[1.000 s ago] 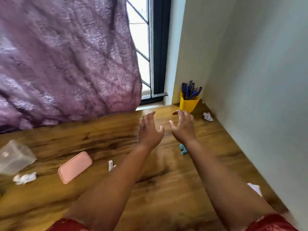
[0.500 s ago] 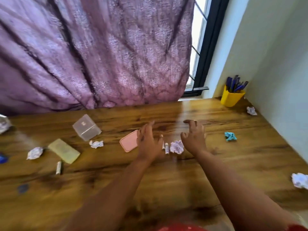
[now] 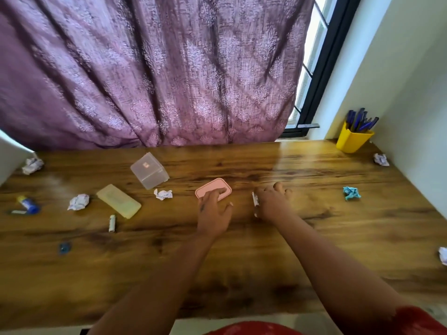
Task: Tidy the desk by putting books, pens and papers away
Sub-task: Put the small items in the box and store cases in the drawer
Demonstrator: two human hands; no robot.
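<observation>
My left hand lies palm down at the desk's middle, fingers apart, fingertips resting on a pink flat case. My right hand is beside it, palm down with fingers curled onto the wood; whatever is under it is hidden. A small white tube lies against its thumb side. Crumpled papers are scattered about: a white one, another white one and a blue one. At the far right corner stands a yellow cup holding blue pens.
The wooden desk also carries a clear plastic box, a pale yellow case, a white tube and a blue glue stick. More paper balls lie at the edges. A purple curtain hangs behind; a wall runs along the right.
My view swung left from the pen cup to the desk's middle. Both hands dropped onto the desk: the left onto the pink case, the right over the white paper ball seen earlier.
</observation>
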